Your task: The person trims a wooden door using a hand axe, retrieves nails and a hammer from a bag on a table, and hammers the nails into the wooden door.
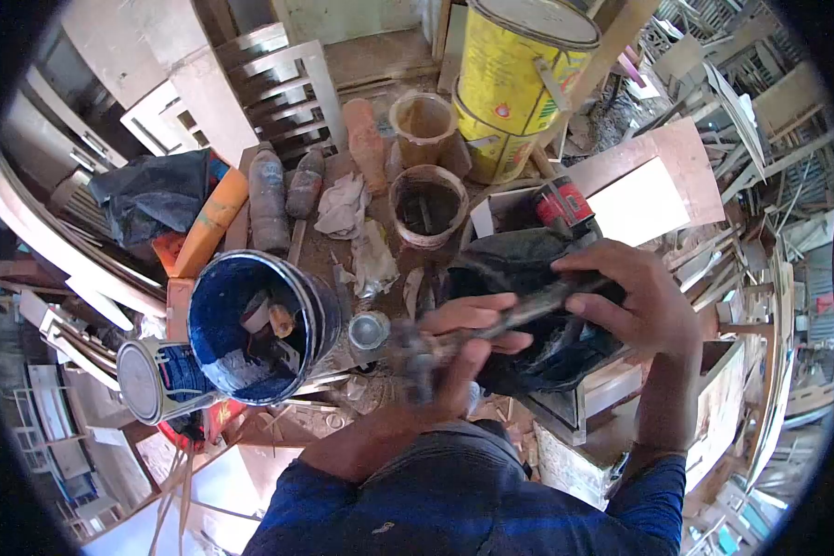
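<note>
A long, dark, stick-like tool (526, 310) lies across both my hands above a black plastic bag (510, 269). Its left end, which looks thicker, is blurred. My left hand (463, 347) is wrapped round the left part of the tool. Thumb and fingers of my right hand (612, 292) pinch its right end. Just left of my left hand stands a small clear jar (369, 331). Behind the bag a red can (562, 203) rests on its side.
A blue-stained bucket (317, 306) with odds and ends inside stands at the left, beside a lidded can (143, 380). Dusty bottles (269, 199), two open pots (428, 206) and a large yellow bucket (510, 93) stand at the back. Wooden boards lie right.
</note>
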A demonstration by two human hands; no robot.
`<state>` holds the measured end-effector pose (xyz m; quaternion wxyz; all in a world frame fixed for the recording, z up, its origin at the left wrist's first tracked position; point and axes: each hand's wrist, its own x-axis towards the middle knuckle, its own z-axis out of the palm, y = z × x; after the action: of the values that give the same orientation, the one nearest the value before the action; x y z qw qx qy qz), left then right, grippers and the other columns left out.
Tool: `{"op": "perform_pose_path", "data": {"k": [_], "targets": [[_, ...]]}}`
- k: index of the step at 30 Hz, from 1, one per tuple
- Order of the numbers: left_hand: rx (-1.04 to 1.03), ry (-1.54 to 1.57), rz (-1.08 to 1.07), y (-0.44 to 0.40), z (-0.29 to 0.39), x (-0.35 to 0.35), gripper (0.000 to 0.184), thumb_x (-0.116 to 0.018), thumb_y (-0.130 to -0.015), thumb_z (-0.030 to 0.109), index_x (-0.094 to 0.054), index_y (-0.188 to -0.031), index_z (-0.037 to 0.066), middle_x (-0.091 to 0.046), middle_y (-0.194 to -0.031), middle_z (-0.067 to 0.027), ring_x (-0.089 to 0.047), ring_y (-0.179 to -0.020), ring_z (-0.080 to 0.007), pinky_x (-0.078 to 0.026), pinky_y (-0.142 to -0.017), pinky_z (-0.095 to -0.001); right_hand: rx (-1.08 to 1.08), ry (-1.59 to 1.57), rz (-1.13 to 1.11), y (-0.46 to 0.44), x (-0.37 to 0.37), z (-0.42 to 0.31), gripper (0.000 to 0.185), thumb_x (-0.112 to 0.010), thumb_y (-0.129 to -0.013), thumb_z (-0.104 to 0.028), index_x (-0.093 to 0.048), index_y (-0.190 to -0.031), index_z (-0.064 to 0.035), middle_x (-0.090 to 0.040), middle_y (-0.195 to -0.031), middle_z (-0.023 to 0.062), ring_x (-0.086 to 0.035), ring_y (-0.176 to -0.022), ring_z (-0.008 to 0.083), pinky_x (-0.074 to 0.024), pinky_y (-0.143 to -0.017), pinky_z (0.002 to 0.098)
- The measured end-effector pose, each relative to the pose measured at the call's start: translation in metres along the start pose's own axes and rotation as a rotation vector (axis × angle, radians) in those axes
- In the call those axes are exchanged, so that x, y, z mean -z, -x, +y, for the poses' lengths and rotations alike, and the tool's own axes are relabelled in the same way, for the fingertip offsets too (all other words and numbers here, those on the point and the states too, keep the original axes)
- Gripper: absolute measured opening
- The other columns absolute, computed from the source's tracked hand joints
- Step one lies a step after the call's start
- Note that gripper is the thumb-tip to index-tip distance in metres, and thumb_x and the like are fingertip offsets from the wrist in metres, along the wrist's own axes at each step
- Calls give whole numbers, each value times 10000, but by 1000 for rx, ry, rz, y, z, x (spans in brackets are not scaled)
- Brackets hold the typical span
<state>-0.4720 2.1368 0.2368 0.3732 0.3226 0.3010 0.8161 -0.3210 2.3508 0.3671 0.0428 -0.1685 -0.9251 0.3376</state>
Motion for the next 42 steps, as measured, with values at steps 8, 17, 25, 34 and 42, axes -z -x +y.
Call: {"op": "perform_pose_path", "data": {"k": [8, 17, 25, 34, 42], "targets": [[-181, -231, 293, -7, 27, 33, 383, -416, -1212, 416, -490, -1227, 41, -688, -1153, -236, -720, -687, -200, -627, -644, -299, 123, -125, -142, -16, -1, 8, 365, -814, -1005, -296, -769, -1248, -28, -785, -1072, 154, -773, -979, 337, -583, -874, 444], [-268, 28, 313, -24, 53, 44, 385, -401, -1228, 426, -517, -1111, 77, -646, -975, -135, -497, -485, -107, -483, -437, -234, 435, 35, 92, -100, -15, -2, 197, -741, -1014, -216, -770, -1066, -28, -746, -982, 183, -730, -963, 430, -584, -859, 520], [-259, -156, 312, -5, 56, 45, 375, -387, -1232, 402, -502, -1092, 74, -635, -962, -155, -495, -468, -117, -493, -435, -231, 284, 319, -465, -91, -41, -8, 195, -817, -874, -206, -824, -1019, -75, -776, -1103, 101, -677, -1201, 337, -509, -1077, 487], [-221, 95, 223, 1, 55, 53, 383, -392, -1233, 399, -511, -1104, 59, -653, -983, -162, -548, -507, -139, -527, -473, -264, 387, 331, -319, -73, -49, -2, 174, -798, -873, -234, -830, -994, -114, -783, -1041, 118, -712, -1149, 339, -470, -1117, 506], [-149, 219, 261, -9, 52, 49, 380, -407, -1232, 396, -537, -1096, 65, -665, -963, -148, -534, -478, -119, -522, -466, -258, 116, 450, -318, -201, -75, -14, 274, -703, -878, -57, -808, -1131, -61, -813, -1015, 213, -800, -987, 405, -624, -866, 530]]}}
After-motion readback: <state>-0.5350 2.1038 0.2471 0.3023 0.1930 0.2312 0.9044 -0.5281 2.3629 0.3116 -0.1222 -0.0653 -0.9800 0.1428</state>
